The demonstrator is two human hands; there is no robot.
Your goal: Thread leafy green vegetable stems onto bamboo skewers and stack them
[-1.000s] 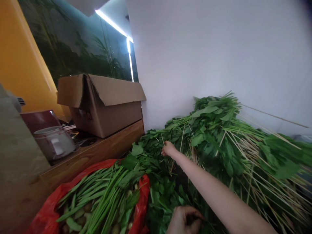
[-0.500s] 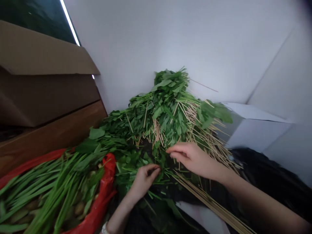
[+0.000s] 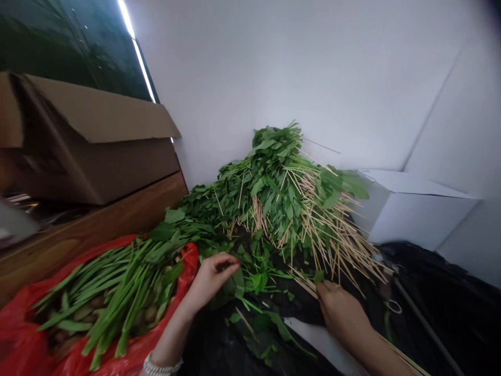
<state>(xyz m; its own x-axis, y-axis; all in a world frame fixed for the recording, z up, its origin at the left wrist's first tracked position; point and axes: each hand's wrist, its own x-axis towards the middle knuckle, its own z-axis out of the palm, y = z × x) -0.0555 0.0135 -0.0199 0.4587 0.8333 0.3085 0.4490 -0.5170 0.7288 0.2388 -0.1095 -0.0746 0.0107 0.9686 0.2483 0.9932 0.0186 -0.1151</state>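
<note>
On the black sheeting [image 3: 213, 339]: thin sticks [image 3: 303, 282], right hand [image 3: 344, 310] over them, grip hidden. Left hand [image 3: 207, 282]: fingers curled, can't tell if holding. Sticks look light, stiff, snappable; best gripped mid-bundle.

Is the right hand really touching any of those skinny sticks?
Touching. The head view shows the right hand closed over some skinny sticks: they run in under its fingers, and stick ends show again beyond the forearm.
</note>
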